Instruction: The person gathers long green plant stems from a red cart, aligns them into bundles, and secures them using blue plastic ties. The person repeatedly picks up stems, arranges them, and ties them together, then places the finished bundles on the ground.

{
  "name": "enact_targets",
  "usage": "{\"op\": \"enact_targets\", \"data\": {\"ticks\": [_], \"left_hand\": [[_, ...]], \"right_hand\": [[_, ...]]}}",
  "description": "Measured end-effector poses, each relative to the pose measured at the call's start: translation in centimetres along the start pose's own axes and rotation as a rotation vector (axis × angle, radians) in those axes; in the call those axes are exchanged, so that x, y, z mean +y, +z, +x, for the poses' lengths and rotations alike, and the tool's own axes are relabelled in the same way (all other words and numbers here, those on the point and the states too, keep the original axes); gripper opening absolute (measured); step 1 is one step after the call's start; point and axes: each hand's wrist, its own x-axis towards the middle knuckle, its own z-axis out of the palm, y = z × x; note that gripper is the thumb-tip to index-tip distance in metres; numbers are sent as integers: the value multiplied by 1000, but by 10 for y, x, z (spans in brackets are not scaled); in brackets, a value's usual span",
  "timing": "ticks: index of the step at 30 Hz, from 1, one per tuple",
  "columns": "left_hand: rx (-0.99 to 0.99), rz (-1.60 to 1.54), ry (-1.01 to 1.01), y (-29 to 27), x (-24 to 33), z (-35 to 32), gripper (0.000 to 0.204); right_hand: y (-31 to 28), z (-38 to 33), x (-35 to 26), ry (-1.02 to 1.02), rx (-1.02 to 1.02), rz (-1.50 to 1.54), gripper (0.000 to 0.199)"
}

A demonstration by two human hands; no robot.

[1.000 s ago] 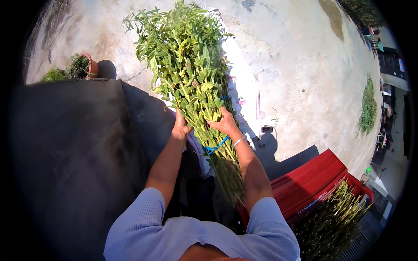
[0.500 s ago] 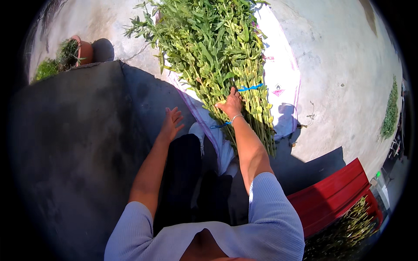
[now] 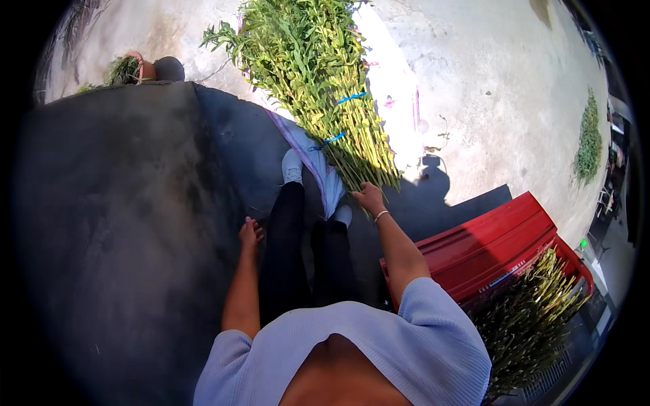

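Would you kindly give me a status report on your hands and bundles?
Left hand empty. Right hand at stem ends. Tied bundles on white sheet. Red panel close at right.

So there's a heap of green stalks (image 3: 298, 54) lying on a white sheet (image 3: 393, 84), with a blue tie (image 3: 352, 98) and a second blue tie (image 3: 328, 141) round them. Right hand (image 3: 370, 197) is down at the cut ends, can't tell if it's touching. Left hand (image 3: 251, 232) just hangs there, fingers loose. Red panel (image 3: 474, 247) off to the right, more stalks (image 3: 531, 325) behind it, clay pot (image 3: 147, 70) up top left.
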Motion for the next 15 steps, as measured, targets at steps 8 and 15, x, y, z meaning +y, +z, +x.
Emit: {"op": "enact_targets", "data": {"ticks": [8,15], "left_hand": [[-131,-98,155,-40,-23,-161,60],[-219,15,217,-53,-37,-246,57]], "right_hand": [[-49,-202,115,213,-121,39,52],[-168,-273,51,153,66,498,52]]}}
